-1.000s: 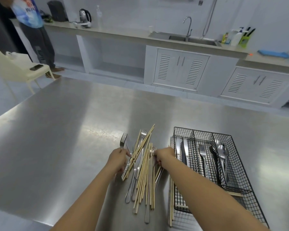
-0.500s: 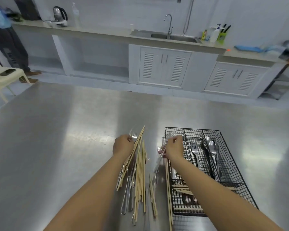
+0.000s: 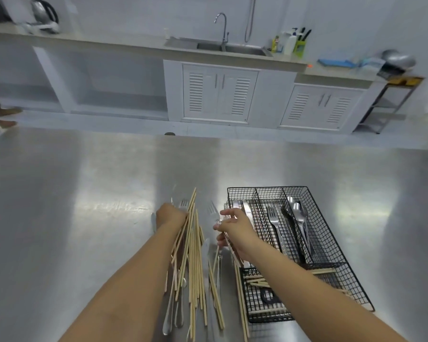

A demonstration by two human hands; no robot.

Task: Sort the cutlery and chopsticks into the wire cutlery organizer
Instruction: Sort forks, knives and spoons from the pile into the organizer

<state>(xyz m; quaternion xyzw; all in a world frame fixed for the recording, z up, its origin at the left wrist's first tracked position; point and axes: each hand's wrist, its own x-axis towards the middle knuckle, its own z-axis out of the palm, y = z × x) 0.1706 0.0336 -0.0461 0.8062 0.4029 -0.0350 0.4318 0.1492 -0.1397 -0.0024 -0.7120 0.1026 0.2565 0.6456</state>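
Note:
A pile of wooden chopsticks (image 3: pixel 195 262) mixed with steel cutlery lies on the steel table, left of the black wire organizer (image 3: pixel 314 201). My left hand (image 3: pixel 169 214) rests on the far end of the pile, fingers closed around chopsticks and a fork (image 3: pixel 183 204). My right hand (image 3: pixel 232 225) is lifted just left of the organizer, pinching a fork (image 3: pixel 211 208) together with a chopstick. The organizer's long slots hold knives (image 3: pixel 245 208), a fork (image 3: pixel 273 218) and spoons (image 3: pixel 298 213); its near cross section holds chopsticks (image 3: pixel 257 282).
The steel table (image 3: pixel 84 218) stretches wide to the left and beyond the organizer. A white counter with a sink (image 3: pixel 230 49), bottles and a kettle (image 3: pixel 43 14) runs along the back wall. A person's shoes (image 3: pixel 3 117) show at the far left.
My right hand has lifted a fork and chopstick off the pile and moved toward the organizer. My left hand slid to the far end of the pile. The view shifted right.

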